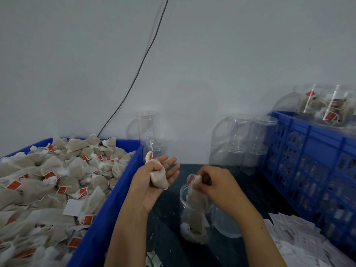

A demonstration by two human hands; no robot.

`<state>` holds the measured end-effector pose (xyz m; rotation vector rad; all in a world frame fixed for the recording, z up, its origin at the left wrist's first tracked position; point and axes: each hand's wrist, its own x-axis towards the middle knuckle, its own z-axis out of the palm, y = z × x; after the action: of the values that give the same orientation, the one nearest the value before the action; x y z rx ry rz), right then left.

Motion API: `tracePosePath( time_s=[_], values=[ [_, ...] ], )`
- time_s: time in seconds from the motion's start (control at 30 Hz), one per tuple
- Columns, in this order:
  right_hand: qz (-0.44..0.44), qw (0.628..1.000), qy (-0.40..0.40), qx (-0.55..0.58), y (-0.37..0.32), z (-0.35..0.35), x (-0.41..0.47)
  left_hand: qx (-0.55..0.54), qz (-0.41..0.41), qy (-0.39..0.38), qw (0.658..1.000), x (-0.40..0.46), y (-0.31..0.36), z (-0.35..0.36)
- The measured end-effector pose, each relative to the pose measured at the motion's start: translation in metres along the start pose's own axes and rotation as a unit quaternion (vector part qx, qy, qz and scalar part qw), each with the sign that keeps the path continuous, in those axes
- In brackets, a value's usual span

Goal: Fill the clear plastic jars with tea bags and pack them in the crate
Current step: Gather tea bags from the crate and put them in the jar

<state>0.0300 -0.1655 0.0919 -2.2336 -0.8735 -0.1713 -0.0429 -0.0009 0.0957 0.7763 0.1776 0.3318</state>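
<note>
Jar (194, 212) of clear plastic stands open on the dark tabletop (169, 245) between the two blue containers, partly filled with pale beige tea bags; its lid (226, 226) lies just beside it to the right. Right hand (215, 185) is over the jar mouth, fingertips pinched on the top of a bag (196, 195) that hangs into the opening; red tag visible at the pinch. Left hand (154, 180) is palm up beside the bin (107, 218), thumb pressing a second bag (159, 175) into the palm, other fingers spread and straight; its string and red tag stick up above the hand. Bin at left is heaped with bags, mesh, beige-grey, red tags. Crate (308, 160) at right holds filled jars (325, 105) at its far end. Empty jars (242, 139) are stacked against the wall (192, 54) behind. Paper slips (300, 236) lie before the crate.
</note>
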Motion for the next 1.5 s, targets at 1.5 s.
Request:
tracePosePath(
  time_s=[1.5],
  values=[
    [0.011,0.979,0.067,0.193,-0.006,-0.014,0.000,0.402,0.159,-0.059,0.900,0.009,-0.029,0.011]
  ],
)
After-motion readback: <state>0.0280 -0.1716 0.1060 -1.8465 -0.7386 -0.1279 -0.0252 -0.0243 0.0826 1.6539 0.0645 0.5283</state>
